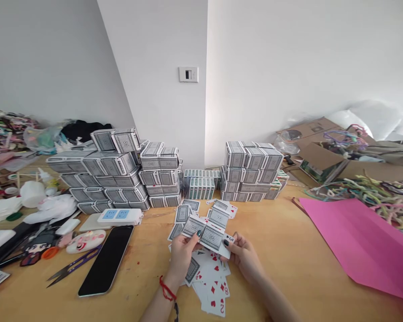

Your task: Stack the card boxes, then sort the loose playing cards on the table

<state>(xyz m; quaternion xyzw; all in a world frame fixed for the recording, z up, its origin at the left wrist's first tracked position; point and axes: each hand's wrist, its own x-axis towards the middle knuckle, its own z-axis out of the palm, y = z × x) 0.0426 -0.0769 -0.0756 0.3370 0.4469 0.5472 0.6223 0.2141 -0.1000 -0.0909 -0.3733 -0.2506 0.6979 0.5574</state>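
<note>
Step in hand: I judge that I am sorting playing cards, spreading a small fan of cards [205, 233] backs-up between both hands, just above the table [289, 259].
Left hand [182, 256]: closed on the fan's left end, thumb on top, fingers underneath.
Right hand [244, 256]: pinching the fan's right end, thumb on a card back; one card face shows at that edge.
Where the cards are: the fan sits at the table's near middle; loose cards [215, 284] lie face-up right under my wrists, and a few more lie backs-up just beyond the fan.
Next move calls for: a light thumb slide to part one card without spilling the rest, I reckon.
Around: stacks of card boxes [110, 179] to the back left, more boxes [251, 174] to the back right.
In the way: phone [107, 261], scissors [73, 267] and power strip [121, 216] crowd my left; a pink sheet [356, 243] lies to my right.
</note>
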